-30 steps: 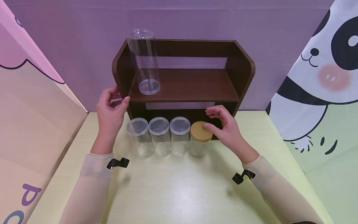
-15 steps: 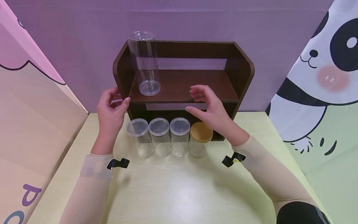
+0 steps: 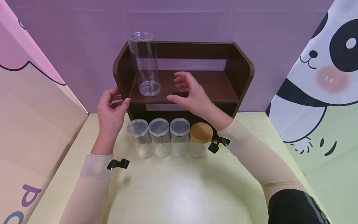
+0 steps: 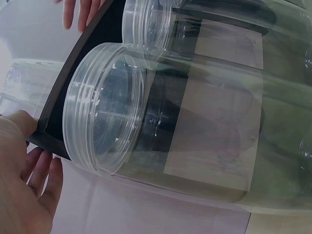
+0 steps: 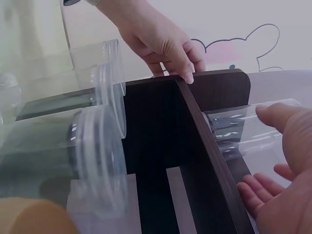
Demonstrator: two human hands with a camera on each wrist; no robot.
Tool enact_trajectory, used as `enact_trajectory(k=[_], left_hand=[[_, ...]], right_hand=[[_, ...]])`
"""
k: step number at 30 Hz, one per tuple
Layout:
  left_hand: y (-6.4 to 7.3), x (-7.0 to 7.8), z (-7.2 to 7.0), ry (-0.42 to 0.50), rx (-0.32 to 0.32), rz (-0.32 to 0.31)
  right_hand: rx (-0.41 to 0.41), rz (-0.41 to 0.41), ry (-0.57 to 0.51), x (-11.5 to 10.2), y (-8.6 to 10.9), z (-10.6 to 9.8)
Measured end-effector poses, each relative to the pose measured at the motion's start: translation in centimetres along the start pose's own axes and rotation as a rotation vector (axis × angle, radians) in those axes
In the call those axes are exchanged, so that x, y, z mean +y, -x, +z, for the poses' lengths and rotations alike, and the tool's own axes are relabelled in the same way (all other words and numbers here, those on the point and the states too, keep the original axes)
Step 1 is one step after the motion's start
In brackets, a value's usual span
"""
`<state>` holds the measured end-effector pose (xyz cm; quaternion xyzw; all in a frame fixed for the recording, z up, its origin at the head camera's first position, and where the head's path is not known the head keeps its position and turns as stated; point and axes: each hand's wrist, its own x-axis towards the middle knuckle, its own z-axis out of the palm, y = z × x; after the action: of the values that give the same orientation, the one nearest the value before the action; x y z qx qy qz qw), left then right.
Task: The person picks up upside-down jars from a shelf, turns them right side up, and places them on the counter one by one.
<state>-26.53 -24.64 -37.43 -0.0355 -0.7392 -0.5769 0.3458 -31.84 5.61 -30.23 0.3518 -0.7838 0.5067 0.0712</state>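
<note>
A dark brown two-tier shelf [image 3: 218, 85] stands at the back of the table. My left hand [image 3: 109, 109] grips its left side panel; the thumb lies on the front edge and the fingers [image 4: 41, 178] go round the outside. On the upper tier, at the left, stands a tall clear plastic jar [image 3: 144, 62]. My right hand [image 3: 194, 95] is in front of the upper tier, right of that jar, thumb and fingers spread apart with nothing between them. In the right wrist view the tall jar [image 5: 258, 124] appears beyond the thumb.
In front of the shelf, a row of jars stands on the pale table [image 3: 167, 189]: three with clear lids [image 3: 180, 126] and, at the right end, one with a tan lid [image 3: 201, 133]. My right forearm [image 3: 251, 152] passes beside the tan-lidded jar.
My right hand has left the tan-lidded jar and moved up and left to the upper tier, toward the tall jar. The left hand stays on the side panel.
</note>
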Motion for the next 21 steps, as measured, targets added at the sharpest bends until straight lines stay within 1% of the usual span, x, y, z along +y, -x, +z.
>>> enact_trajectory(k=[10, 18, 21], left_hand=[[-0.1, -0.3, 0.0, 0.000, 0.003, -0.002], [0.0, -0.2, 0.2, 0.018, -0.002, 0.000], [0.0, -0.1, 0.4, 0.022, -0.004, 0.003]], right_hand=[[-0.035, 0.127, -0.019, -0.5, -3.6, 2.5], [-0.083, 0.144, -0.059, -0.7, -5.4, 3.7], [-0.103, 0.174, -0.063, -0.7, -5.9, 3.8]])
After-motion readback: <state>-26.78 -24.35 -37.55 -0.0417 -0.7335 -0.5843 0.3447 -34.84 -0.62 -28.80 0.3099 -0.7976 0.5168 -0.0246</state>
